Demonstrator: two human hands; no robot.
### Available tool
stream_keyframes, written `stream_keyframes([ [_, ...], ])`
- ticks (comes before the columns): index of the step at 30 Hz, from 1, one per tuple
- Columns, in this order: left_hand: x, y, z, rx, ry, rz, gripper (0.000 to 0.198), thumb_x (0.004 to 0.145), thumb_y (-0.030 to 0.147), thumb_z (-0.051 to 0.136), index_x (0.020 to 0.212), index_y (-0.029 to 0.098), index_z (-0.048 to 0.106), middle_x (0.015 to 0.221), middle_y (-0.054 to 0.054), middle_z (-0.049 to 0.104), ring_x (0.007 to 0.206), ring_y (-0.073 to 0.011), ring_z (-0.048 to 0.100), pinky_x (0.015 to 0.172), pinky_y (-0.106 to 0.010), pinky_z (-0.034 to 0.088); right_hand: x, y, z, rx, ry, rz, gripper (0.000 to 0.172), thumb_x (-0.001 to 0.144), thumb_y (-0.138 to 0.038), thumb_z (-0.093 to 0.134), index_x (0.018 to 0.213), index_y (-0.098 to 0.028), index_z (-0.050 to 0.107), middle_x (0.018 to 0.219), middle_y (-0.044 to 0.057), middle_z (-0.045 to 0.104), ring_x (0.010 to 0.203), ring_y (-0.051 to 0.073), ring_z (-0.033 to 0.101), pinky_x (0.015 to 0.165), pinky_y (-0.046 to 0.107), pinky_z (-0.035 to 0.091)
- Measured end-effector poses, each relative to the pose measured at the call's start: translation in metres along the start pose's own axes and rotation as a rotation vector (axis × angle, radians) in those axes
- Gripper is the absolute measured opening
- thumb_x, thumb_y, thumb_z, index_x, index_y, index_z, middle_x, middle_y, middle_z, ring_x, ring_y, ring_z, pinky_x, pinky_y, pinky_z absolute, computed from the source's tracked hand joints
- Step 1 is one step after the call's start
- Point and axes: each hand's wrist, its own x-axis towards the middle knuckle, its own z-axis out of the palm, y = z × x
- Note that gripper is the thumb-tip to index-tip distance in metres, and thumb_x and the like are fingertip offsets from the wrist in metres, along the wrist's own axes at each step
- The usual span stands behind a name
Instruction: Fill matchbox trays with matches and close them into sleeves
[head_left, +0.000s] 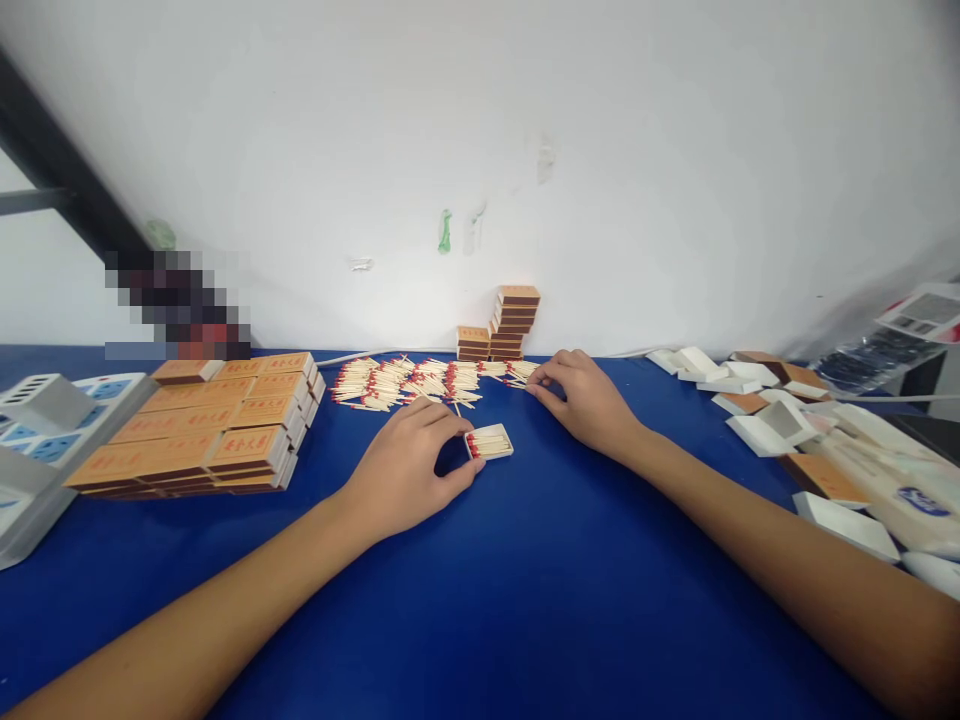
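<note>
My left hand [411, 462] rests on the blue table [525, 600], its fingers curled round the left end of a small white matchbox tray [491, 441] with a few red-tipped matches lying in it. My right hand [585, 398] reaches to the right end of a long heap of loose matches [420, 382], fingertips pinched together at the heap; what they pinch is too small to name.
A block of stacked orange matchboxes [217, 425] stands at the left beside a white power strip [45, 430]. Two small piles of orange matchboxes [504, 325] lean on the wall behind the heap. Empty white trays and orange sleeves [780, 410] lie scattered at the right.
</note>
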Motion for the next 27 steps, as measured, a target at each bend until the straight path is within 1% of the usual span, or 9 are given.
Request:
stream_keyframes([
  [4, 0.001, 0.000, 0.001, 0.002, -0.006, 0.001, 0.022, 0.093, 0.034, 0.074, 0.109, 0.019, 0.071, 0.103, -0.006, 0.072, 0.107, -0.0267, 0.064, 0.103, -0.047, 0.051, 0.000, -0.001, 0.000, 0.015, -0.040, -0.053, 0.012, 0.099, -0.025, 0.057, 0.090, -0.021, 0.064, 0.093, 0.011, 0.065, 0.094, 0.029, 0.059, 0.086, 0.043, 0.049],
  [7, 0.001, 0.000, 0.000, 0.001, -0.009, 0.000, 0.022, 0.093, 0.034, 0.074, 0.109, 0.019, 0.071, 0.104, -0.006, 0.072, 0.108, -0.0268, 0.064, 0.103, -0.047, 0.051, -0.001, -0.004, -0.003, -0.018, -0.079, -0.111, 0.013, 0.101, -0.025, 0.054, 0.093, -0.020, 0.062, 0.094, 0.011, 0.063, 0.095, 0.029, 0.058, 0.085, 0.044, 0.049],
  [9, 0.001, -0.001, 0.000, 0.007, -0.003, 0.001, 0.022, 0.093, 0.034, 0.074, 0.108, 0.019, 0.071, 0.104, -0.006, 0.073, 0.108, -0.0271, 0.064, 0.104, -0.048, 0.050, -0.002, -0.009, -0.006, -0.037, -0.082, -0.148, 0.012, 0.102, -0.024, 0.052, 0.095, -0.020, 0.061, 0.097, 0.012, 0.063, 0.095, 0.029, 0.057, 0.086, 0.044, 0.049],
  [14, 0.001, -0.001, -0.001, 0.037, 0.029, -0.005, 0.019, 0.094, 0.033, 0.073, 0.107, 0.019, 0.071, 0.101, -0.006, 0.073, 0.104, -0.0273, 0.064, 0.102, -0.048, 0.052, -0.005, -0.037, -0.019, -0.069, -0.050, -0.282, 0.012, 0.105, -0.022, 0.051, 0.098, -0.020, 0.059, 0.101, 0.011, 0.063, 0.098, 0.028, 0.057, 0.086, 0.041, 0.050],
  [17, 0.001, 0.000, 0.000, 0.056, 0.047, -0.007, 0.018, 0.094, 0.032, 0.073, 0.106, 0.019, 0.071, 0.100, -0.007, 0.074, 0.104, -0.0275, 0.064, 0.101, -0.048, 0.052, -0.009, -0.057, -0.022, -0.211, -0.057, -0.420, 0.020, 0.107, -0.021, 0.046, 0.096, -0.019, 0.062, 0.095, 0.012, 0.063, 0.093, 0.027, 0.057, 0.084, 0.042, 0.050],
  [19, 0.001, 0.001, 0.000, 0.057, 0.047, -0.003, 0.018, 0.093, 0.031, 0.073, 0.106, 0.018, 0.071, 0.101, -0.007, 0.074, 0.104, -0.0275, 0.064, 0.101, -0.048, 0.052, -0.012, -0.066, -0.021, -0.306, -0.059, -0.472, 0.024, 0.108, -0.020, 0.044, 0.096, -0.017, 0.064, 0.093, 0.013, 0.064, 0.090, 0.028, 0.057, 0.083, 0.043, 0.050],
  [22, 0.000, 0.003, 0.001, 0.044, 0.037, 0.004, 0.018, 0.094, 0.032, 0.073, 0.104, 0.018, 0.071, 0.100, -0.006, 0.073, 0.104, -0.0267, 0.063, 0.101, -0.047, 0.052, -0.015, -0.070, -0.018, -0.300, -0.060, -0.481, 0.025, 0.108, -0.020, 0.044, 0.097, -0.016, 0.066, 0.092, 0.012, 0.064, 0.091, 0.027, 0.059, 0.081, 0.041, 0.052],
  [24, 0.000, 0.004, 0.001, 0.036, 0.030, 0.004, 0.017, 0.094, 0.032, 0.073, 0.104, 0.018, 0.071, 0.100, -0.006, 0.073, 0.105, -0.0262, 0.063, 0.100, -0.046, 0.052, -0.017, -0.068, -0.017, -0.215, -0.068, -0.465, 0.022, 0.108, -0.021, 0.045, 0.098, -0.018, 0.065, 0.093, 0.011, 0.064, 0.091, 0.026, 0.059, 0.079, 0.039, 0.052],
  [27, -0.001, 0.004, 0.001, 0.034, 0.021, 0.000, 0.019, 0.094, 0.033, 0.073, 0.106, 0.018, 0.072, 0.101, -0.006, 0.073, 0.105, -0.0258, 0.063, 0.101, -0.046, 0.051, -0.017, -0.062, -0.015, -0.064, -0.084, -0.387, 0.015, 0.107, -0.023, 0.050, 0.100, -0.019, 0.063, 0.097, 0.009, 0.064, 0.093, 0.024, 0.060, 0.079, 0.037, 0.053],
])
